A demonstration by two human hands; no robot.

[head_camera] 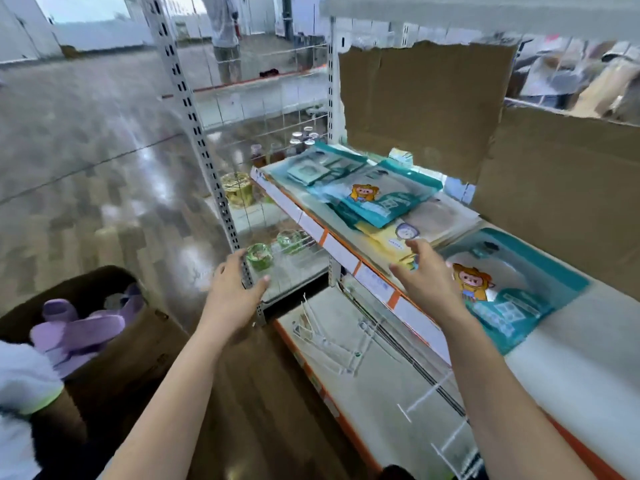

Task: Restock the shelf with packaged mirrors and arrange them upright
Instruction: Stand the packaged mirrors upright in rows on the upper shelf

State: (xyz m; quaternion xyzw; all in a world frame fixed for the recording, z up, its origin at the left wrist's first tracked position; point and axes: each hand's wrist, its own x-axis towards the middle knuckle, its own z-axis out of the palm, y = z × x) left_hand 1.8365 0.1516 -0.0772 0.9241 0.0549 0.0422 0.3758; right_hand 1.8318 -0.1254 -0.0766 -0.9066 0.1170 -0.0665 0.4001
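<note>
Several packaged mirrors in teal and yellow wrappers lie flat in a loose pile [372,199] on the white shelf [571,358]. One teal pack with a cartoon figure [512,292] lies flat by itself further right. My right hand [424,275] hovers over the shelf's front edge between the pile and that pack, fingers spread and holding nothing. My left hand [235,289] is in front of the grey shelf upright [207,161], fingers relaxed, empty.
A cardboard sheet [422,105] stands behind the pile. An open carton [145,341] holding purple items sits low at my left. Clear plastic dividers [332,341] lie on the lower shelf. Jars stand on the neighbouring rack [263,258]. A person stands far off in the aisle.
</note>
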